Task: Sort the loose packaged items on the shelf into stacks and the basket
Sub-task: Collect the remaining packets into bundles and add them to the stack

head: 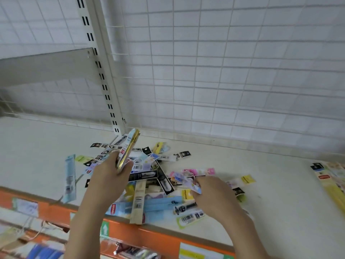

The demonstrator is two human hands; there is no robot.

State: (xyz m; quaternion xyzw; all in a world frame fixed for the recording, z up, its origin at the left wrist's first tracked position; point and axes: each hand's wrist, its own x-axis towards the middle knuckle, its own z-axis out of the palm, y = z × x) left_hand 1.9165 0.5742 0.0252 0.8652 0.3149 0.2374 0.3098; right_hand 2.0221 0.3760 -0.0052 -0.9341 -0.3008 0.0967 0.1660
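A messy pile of loose packaged items (149, 176), flat long packets in black, blue, yellow and pink, lies on the cream shelf (270, 199). My left hand (110, 176) grips a bundle of several packets (130, 146) held upright on edge above the pile's left side. My right hand (214, 191) pinches a colourful pink-and-blue packet (186, 181) at the pile's right side, just above the shelf. No basket shows in this view.
A stack of yellow packets (330, 180) lies at the shelf's right edge. A long blue packet (70, 178) lies apart at the left. A wire grid back wall (224, 71) and slotted upright (104, 81) stand behind. The orange shelf edge (149, 238) runs along the front, with hanging goods below.
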